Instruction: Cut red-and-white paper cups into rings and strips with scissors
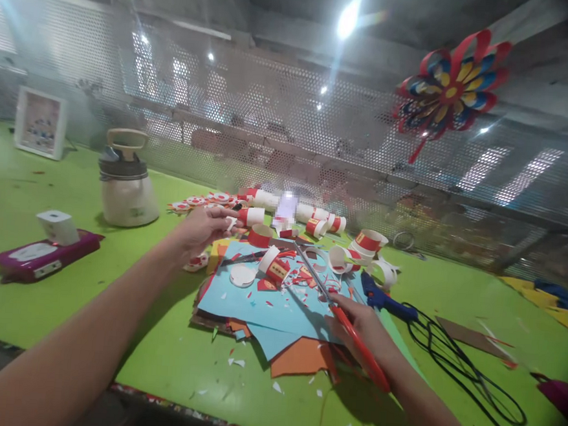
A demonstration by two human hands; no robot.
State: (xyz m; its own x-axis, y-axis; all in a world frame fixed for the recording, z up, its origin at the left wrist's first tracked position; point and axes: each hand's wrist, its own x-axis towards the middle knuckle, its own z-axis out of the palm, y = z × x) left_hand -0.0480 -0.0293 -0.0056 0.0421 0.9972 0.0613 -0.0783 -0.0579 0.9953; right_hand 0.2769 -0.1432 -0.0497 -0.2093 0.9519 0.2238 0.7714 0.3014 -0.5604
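Note:
My right hand point(360, 322) is closed around a pair of scissors point(359, 349) with red handles; the long metal blades point away over a stack of blue and orange paper. My left hand point(201, 232) is raised left of the stack, finger and thumb pinched on a small white piece point(231, 223), probably paper. On the blue sheet point(238, 308) lie a cut red-and-white paper cup point(275, 266), a white disc point(242, 275) and many red and white scraps. A red paper ring point(259, 236) sits behind them.
Several cup pieces point(342, 259) and rolls stand behind the paper. To the right lies a blue glue gun point(387, 301) with a looped black cord point(467, 375). On the left are a white jug point(128, 192), a purple power strip point(42, 254) and a picture frame point(20, 123).

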